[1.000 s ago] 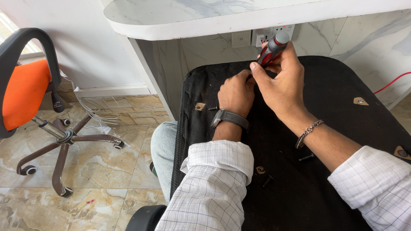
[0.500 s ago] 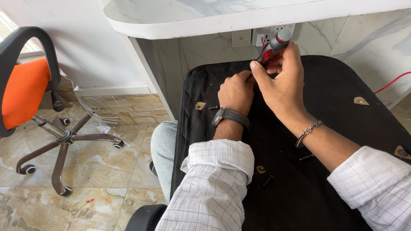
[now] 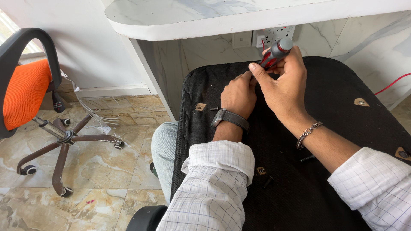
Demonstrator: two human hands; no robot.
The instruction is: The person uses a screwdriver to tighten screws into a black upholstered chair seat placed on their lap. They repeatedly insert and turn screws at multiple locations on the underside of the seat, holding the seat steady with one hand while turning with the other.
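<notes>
A black fabric-covered chair seat [image 3: 342, 128] lies upside down across my lap. My right hand [image 3: 284, 85] grips a red and grey screwdriver [image 3: 276, 52], held upright over the far part of the seat. My left hand [image 3: 239, 95], with a dark watch at the wrist, rests closed on the fabric right beside the screwdriver's lower end; the tip and whatever the fingers pinch are hidden. Loose black screws [image 3: 306, 158] lie on the fabric near my forearms, one [image 3: 213, 108] left of my left wrist.
A marble desk top [image 3: 257, 17] overhangs ahead, with wall sockets [image 3: 274, 34] under it and a red wire [image 3: 391, 84] at right. An orange and black office chair [image 3: 30, 94] on a wheeled base stands left on the tiled floor. Small metal mounting holes [image 3: 361, 102] dot the seat.
My right hand with the screwdriver has shifted slightly and tilted the handle a little. The left hand stays on the fabric in the same place.
</notes>
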